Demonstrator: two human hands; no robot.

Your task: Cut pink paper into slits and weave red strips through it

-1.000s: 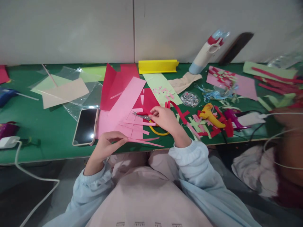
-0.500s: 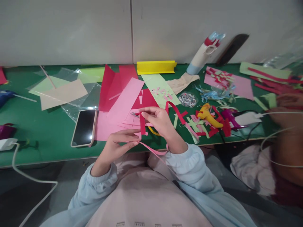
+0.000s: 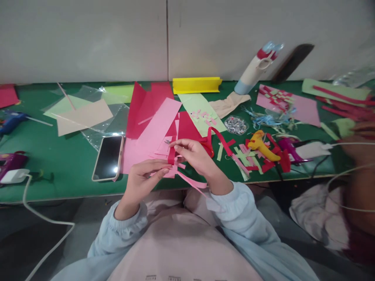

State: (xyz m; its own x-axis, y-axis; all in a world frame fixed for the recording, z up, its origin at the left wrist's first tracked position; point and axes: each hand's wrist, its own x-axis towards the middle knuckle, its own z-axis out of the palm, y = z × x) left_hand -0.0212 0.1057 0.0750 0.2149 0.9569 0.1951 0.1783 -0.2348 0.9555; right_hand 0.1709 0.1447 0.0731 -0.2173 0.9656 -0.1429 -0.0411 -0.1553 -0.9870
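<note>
My left hand point(image 3: 142, 180) is closed, its thumb and fingers pinching the ends of paper strips near the table's front edge. From there a long pink paper strip point(image 3: 191, 182) trails right towards my right sleeve. My right hand point(image 3: 195, 157) pinches the upper part of a short red paper strip point(image 3: 171, 157), which stands upright between both hands. Its lower end meets the left fingertips; the exact join is hidden. Just behind the hands lie pink paper sheets point(image 3: 152, 127) and a small metal tip point(image 3: 167, 142), partly covered.
A phone point(image 3: 108, 158) lies left. Paper scraps point(image 3: 243, 156), a yellow glue gun point(image 3: 262, 145), a bead dish point(image 3: 236, 125) and a bottle point(image 3: 258, 68) are right. A blue glue gun point(image 3: 11, 121) is far left. Another person's arm point(image 3: 361, 156) is at far right.
The red strip has moved slightly down and left, its lower end now at my left fingertips. My right hand has lowered a little. The view has shifted slightly.
</note>
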